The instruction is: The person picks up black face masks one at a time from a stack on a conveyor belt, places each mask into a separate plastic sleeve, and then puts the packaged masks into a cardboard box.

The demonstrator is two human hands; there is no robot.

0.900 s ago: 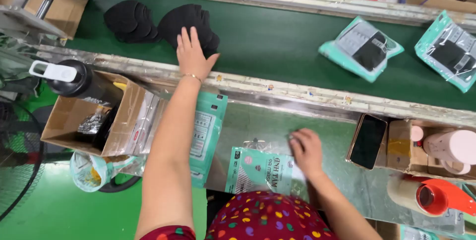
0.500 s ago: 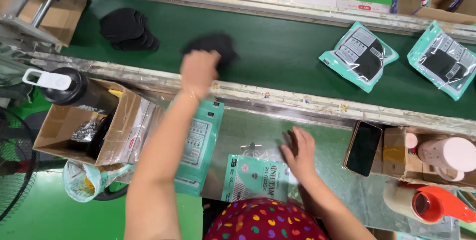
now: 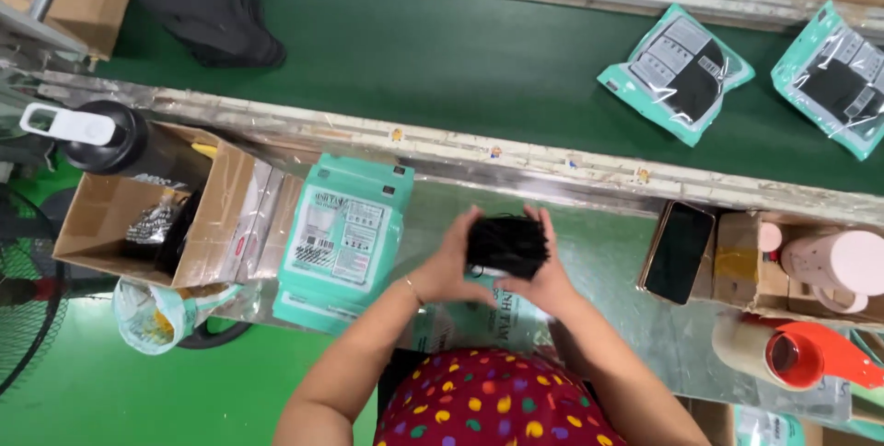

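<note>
item: stack of black masks, lying between both hands at the centre of the metal worktop, just above a teal packet partly hidden under the hands.
left hand: pressing the stack's 9 o'clock side, fingers curling narrow around its edge, holding it.
right hand: pressing the 3 o'clock side, fingers closing on the stack likewise, thumb lying underneath.
at 9 o'clock of the hands: pile of teal printed pouches, lying flat, near but apart.
further at 9 o'clock: open cardboard box with a black bottle with white cap standing at its 11 o'clock corner.
at 3 o'clock: black phone, lying face up beside a small carton holding a pink cup.
at 4 o'clock: orange tape dispenser.
at 12 o'clock: green conveyor belt, running across the view, carrying a heap of loose black masks at 10 o'clock and two filled teal packets at 2 o'clock, well apart from the hands.
at 6 o'clock: red garment with coloured dots.
</note>
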